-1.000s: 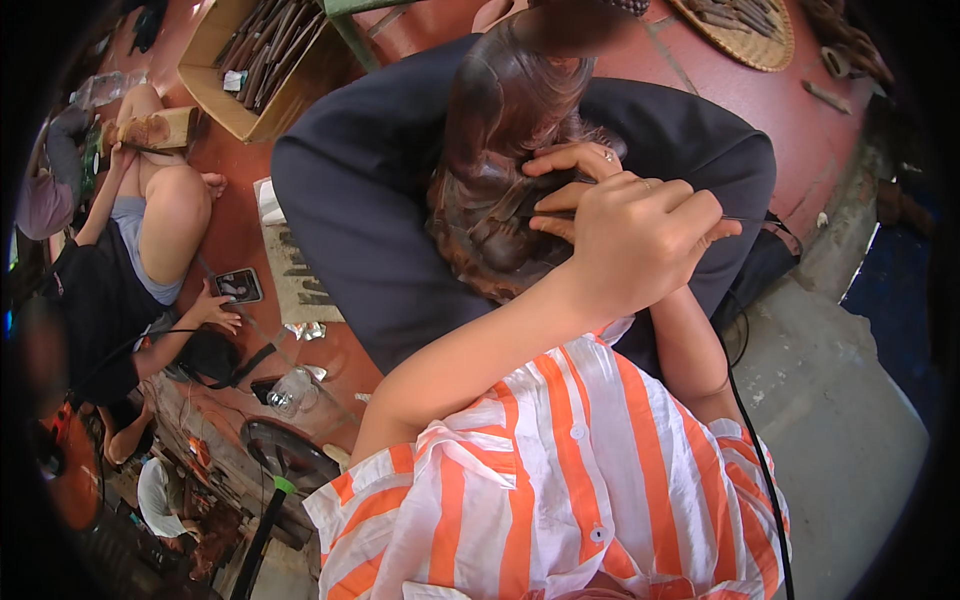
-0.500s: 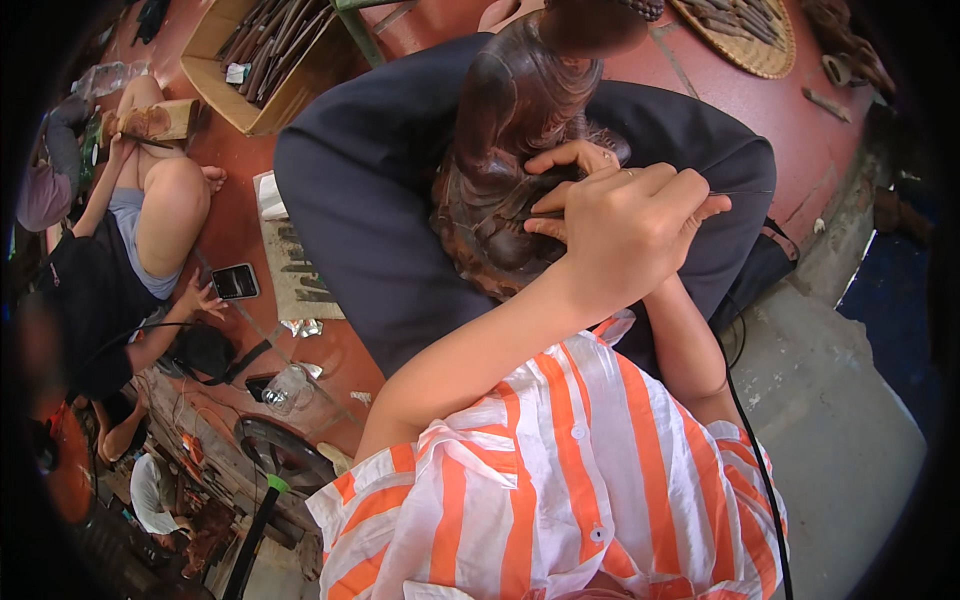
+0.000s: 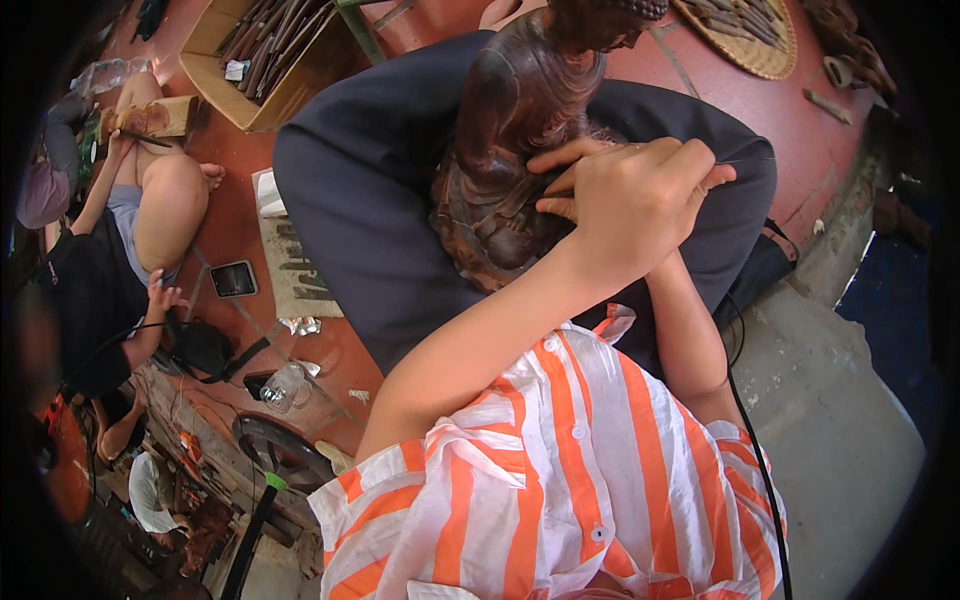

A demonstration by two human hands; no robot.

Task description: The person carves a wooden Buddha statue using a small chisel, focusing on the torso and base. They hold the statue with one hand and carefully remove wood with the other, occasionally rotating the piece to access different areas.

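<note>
Above, left hand [image 3: 650,198] pinches a slender rod [image 3: 748,162]; beneath, right hand [image 3: 570,154] spreads on a glossy wooden statue [image 3: 500,175].

The left hand [image 3: 645,205] is covering the palm and back of the right hand [image 3: 572,154], leaving mainly fingers showing. Both hands are hiding part of the carved statue's [image 3: 515,120] lap, and the contact there is escaping view. A thin tool [image 3: 745,161] is appearing only as a faint line; its other end is hiding, and who is gripping it is staying unclear. The upper edge is cutting off the statue's crown, the tool box [image 3: 225,95] and the woven tray [image 3: 777,72]. The lower edge is cropping the striped shirt [image 3: 600,475]. The co-worker's [image 3: 85,275] head is blurring; the phone's [image 3: 234,280] display is reading too small.
</note>
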